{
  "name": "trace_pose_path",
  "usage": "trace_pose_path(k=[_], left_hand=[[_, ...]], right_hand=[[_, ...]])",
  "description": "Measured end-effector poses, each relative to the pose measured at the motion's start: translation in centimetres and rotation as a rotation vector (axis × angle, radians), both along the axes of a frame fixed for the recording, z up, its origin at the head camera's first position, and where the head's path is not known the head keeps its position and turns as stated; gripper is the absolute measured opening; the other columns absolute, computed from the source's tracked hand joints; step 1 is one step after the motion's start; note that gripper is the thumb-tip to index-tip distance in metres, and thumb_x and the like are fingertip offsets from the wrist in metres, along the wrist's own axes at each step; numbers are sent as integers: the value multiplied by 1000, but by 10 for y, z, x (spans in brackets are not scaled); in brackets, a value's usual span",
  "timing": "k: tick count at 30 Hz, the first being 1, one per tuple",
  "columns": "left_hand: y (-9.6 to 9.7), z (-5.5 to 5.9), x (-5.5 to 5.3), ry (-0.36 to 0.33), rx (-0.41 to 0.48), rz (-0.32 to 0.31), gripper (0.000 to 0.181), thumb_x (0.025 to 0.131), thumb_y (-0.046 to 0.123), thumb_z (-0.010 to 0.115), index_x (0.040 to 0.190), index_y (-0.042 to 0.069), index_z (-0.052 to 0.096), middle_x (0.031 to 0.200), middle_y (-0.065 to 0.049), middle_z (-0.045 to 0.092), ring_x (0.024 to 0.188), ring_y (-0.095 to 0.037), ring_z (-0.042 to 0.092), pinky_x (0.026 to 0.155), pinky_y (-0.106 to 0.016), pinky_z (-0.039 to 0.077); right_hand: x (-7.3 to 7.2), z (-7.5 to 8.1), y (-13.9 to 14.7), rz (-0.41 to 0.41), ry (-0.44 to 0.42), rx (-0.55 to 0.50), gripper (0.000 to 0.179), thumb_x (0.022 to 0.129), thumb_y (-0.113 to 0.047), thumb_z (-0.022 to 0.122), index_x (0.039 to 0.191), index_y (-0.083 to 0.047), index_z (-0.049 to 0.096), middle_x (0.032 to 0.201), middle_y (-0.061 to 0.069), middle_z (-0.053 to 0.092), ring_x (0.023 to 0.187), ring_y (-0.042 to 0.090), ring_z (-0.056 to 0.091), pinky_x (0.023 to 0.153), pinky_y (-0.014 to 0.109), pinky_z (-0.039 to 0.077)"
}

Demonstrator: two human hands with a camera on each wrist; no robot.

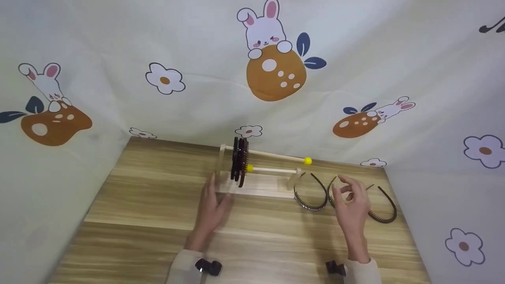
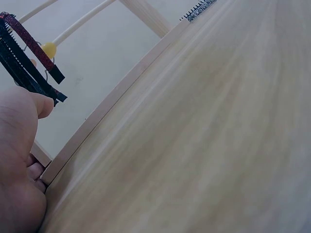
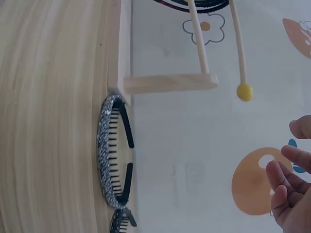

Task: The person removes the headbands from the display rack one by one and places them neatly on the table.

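Note:
A light wooden headband rack (image 1: 252,192) has two rods with yellow ball ends. Several dark toothed headbands (image 1: 239,161) hang together at the left end of its upper rod. My left hand (image 1: 210,211) grips the rack's left end, fingers along the side and thumb toward the front. In the left wrist view, its thumb is close below the hanging headbands (image 2: 34,63). My right hand (image 1: 351,201) is raised over the headbands at the right, fingers loosely bent and nothing between them. The right wrist view shows the fingers (image 3: 296,189) apart from the rack.
A glittery toothed headband (image 1: 311,207) lies on the table by the rack's right end. Beside it, another headband (image 1: 330,192) is partly hidden behind my right hand. A brown one (image 1: 388,219) lies farther right. Patterned cloth (image 1: 197,110) stands behind the wood-grain table (image 1: 150,197).

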State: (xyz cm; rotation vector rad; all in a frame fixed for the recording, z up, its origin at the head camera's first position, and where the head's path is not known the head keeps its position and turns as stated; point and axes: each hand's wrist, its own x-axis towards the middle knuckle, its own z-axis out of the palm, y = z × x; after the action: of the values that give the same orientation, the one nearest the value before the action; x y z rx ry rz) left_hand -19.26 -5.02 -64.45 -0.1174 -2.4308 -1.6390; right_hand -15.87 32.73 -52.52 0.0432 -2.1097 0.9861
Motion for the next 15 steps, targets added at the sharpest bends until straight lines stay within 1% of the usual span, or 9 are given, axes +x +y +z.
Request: trace_pose_path(k=[3,8,11,15], left_hand=[[-1,1,1,-6,0,0,88,110,30,72,177,9,19,181,-25,22,161,-52,31,125,-80,30],[-2,1,1,-13,6,2,87,110,29,72,177,10,19,180,-25,24,159,-52,33,123,-80,33],[-2,1,1,-16,11,-1,86,110,28,71,177,10,20,180,-25,24,160,-52,33,124,-79,32],[0,1,1,-11,5,-5,85,111,27,71,176,7,20,180,-26,22,161,-53,30,126,-79,29]], right_hand=[[-1,1,-9,22,29,6,29,91,10,84,118,2,80,106,16,75,81,4,59,67,18,41],[-4,1,-27,49,64,24,26,90,7,87,114,-1,81,100,12,76,76,0,57,63,14,40],[-6,0,-40,91,70,17,25,91,7,86,114,-1,81,94,10,74,72,2,55,59,13,38],[-8,-2,-56,148,61,8,24,93,7,84,115,-2,81,96,11,73,74,7,58,59,14,36]])
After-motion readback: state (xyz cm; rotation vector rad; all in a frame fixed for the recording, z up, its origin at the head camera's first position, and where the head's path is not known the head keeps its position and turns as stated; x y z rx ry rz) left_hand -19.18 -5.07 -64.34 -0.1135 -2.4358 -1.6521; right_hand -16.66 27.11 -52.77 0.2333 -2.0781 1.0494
